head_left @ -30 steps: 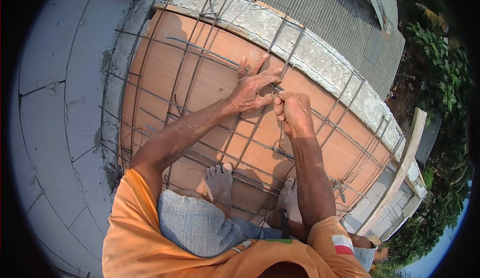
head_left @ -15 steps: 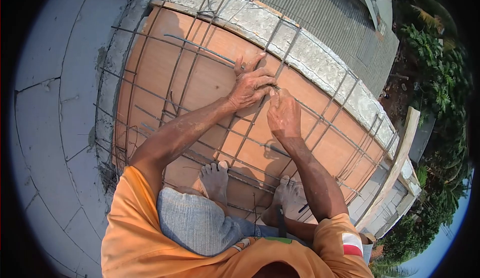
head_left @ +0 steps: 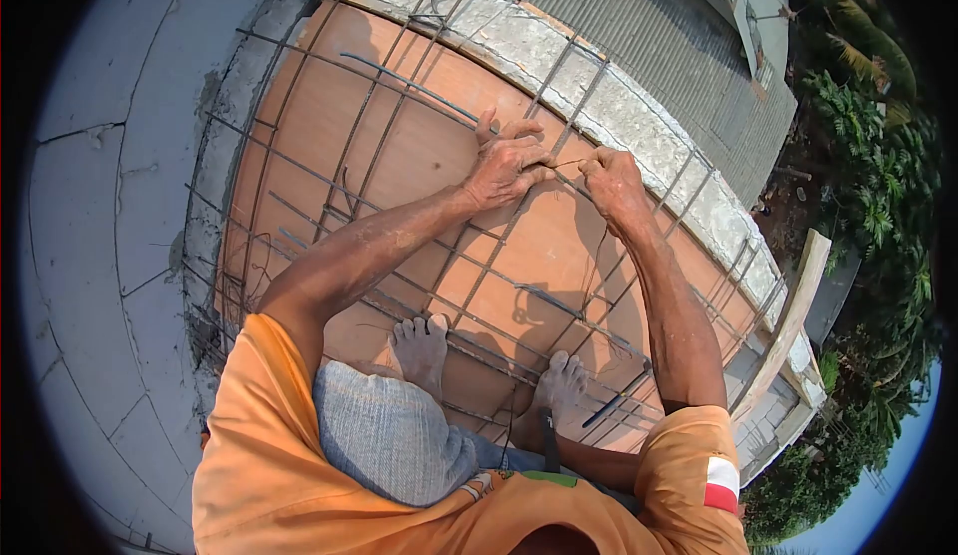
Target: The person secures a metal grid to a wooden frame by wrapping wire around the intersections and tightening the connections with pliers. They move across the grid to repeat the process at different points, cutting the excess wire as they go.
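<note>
My left hand [head_left: 507, 166] is at a crossing of the steel reinforcing bars [head_left: 451, 248], its thumb and forefinger pinched together there and its outer fingers spread. A thin tie wire [head_left: 571, 165] runs from that pinch across to my right hand [head_left: 616, 186], whose closed fingertips hold its other end. The exact wrap of the wire around the bars is hidden by my left fingers. Beneath the grid lies an orange-brown plywood sheet [head_left: 439, 156]. A bar with a blue-grey end [head_left: 404, 84] reaches toward my left hand.
My bare feet [head_left: 419, 353] stand among the bars. A rough concrete edge [head_left: 499, 31] curves along the far side, with a corrugated roof [head_left: 639, 46] beyond. Block paving [head_left: 90, 226] is at left. At right are a wooden plank [head_left: 783, 325] and trees [head_left: 868, 146].
My right hand has drawn away from my left, to the right and slightly up, exposing the wire between them. My left hand stays at the bar crossing. The view has shifted slightly.
</note>
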The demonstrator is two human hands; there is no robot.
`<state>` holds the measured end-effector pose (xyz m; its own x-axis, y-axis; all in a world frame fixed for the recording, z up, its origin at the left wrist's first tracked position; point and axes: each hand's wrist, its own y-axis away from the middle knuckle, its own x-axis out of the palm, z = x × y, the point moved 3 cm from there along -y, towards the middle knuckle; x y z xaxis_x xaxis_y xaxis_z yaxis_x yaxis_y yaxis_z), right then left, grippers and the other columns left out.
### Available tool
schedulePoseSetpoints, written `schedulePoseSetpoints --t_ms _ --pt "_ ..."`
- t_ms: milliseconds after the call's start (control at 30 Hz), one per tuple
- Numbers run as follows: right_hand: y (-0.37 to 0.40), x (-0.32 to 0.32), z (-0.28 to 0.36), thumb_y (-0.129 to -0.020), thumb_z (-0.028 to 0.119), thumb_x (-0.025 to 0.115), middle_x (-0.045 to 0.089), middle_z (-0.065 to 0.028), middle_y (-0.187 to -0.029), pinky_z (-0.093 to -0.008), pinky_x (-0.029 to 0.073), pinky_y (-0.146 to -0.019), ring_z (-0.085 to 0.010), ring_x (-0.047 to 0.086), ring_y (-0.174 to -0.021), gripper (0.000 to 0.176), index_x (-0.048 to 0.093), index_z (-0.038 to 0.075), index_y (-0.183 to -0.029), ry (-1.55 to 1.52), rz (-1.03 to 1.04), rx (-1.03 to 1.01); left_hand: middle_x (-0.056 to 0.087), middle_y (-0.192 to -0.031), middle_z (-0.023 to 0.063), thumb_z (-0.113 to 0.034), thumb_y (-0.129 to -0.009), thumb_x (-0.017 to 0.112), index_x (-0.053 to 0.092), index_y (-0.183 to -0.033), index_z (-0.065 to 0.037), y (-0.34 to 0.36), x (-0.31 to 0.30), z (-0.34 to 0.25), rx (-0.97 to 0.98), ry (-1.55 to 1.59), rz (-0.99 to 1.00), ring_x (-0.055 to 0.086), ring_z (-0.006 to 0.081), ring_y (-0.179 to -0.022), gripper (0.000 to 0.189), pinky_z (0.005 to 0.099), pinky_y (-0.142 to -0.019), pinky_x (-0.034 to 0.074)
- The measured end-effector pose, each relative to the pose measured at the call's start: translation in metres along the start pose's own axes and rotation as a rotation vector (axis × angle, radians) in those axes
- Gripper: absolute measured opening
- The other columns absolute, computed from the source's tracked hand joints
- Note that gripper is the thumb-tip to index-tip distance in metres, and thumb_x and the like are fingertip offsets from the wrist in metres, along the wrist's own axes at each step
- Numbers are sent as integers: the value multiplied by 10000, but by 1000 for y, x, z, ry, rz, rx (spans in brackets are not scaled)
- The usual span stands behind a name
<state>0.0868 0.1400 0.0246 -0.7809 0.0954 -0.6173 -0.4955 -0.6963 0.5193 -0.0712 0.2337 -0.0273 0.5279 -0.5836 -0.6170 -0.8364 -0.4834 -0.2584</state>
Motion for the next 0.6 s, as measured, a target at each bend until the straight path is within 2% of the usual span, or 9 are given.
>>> schedulePoseSetpoints --t_ms 67,133,167,233,267,400,467,500,600 --pt "0 3 -5 -829 150 591 615 -282 -735 -469 480 -719 -372 640 -734 215 653 -56 -832 -65 -96 -44 673 -856 1 -271 -866 698 728 -950 -130 0 1 -1 -25 -4 0 513 216 -1226 167 516 -1103 -55" --pt "11 1 -2 -851 131 606 580 -145 -631 -378 429 -568 -241 555 -584 175 643 -39 -870 -110 -160 -92 679 -874 0 -276 -847 707 733 -936 -146 0 2 -1 -26 -13 -9 523 204 -1198 160 528 -1102 -49" --pt "15 4 -4 -851 131 606 580 -145 -631 -378 429 -568 -241 555 -584 175 643 -39 -870 -114 -160 -96 686 -892 -2 -280 -827 717 738 -922 -162 -1 2 -1 -27 -19 -17 532 192 -1170 153 541 -1102 -42" --pt "22 11 -1 -806 80 591 618 -225 -673 -460 498 -651 -392 635 -675 124 614 -41 -794 262 -329 -333 682 -882 -6 -281 -828 714 737 -922 -161 -1 2 -2 -31 -13 -18 536 188 -1157 154 540 -1103 -45" --pt "26 14 -1 -782 47 600 614 -232 -674 -479 504 -635 -431 636 -708 81 603 -34 -778 311 -353 -336 678 -872 -10 -282 -830 712 737 -922 -160 -1 2 -3 -38 3 -23 539 184 -1144 155 538 -1103 -49" --pt "53 23 12 -786 52 609 611 -245 -682 -488 510 -638 -438 642 -728 88 625 -34 -793 471 -351 -269 662 -830 -25 -273 -837 705 735 -910 -170 -2 2 -2 -31 27 -39 546 162 -1123 130 528 -1107 -51" --pt "59 38 10 -800 53 602 618 -258 -701 -486 523 -646 -442 654 -756 103 641 -41 -817 559 -149 -262 673 -837 -16 -261 -838 711 736 -905 -147 -1 1 -3 -33 23 -23 554 173 -1118 135 518 -1107 -39" --pt "55 43 10 -800 53 602 618 -258 -701 -486 523 -646 -442 654 -756 103 641 -41 -817 555 -152 -266 683 -844 -8 -248 -838 718 737 -900 -123 -3 -1 -3 -31 27 -14 561 184 -1112 140 508 -1106 -27" --pt "47 44 20 -838 74 601 630 -184 -647 -431 512 -568 -337 651 -615 125 651 -38 -817 307 -80 -352 672 -821 -9 -233 -828 713 727 -902 -127 -2 -1 -4 -21 14 7 569 168 -1094 130 523 -1097 -19"
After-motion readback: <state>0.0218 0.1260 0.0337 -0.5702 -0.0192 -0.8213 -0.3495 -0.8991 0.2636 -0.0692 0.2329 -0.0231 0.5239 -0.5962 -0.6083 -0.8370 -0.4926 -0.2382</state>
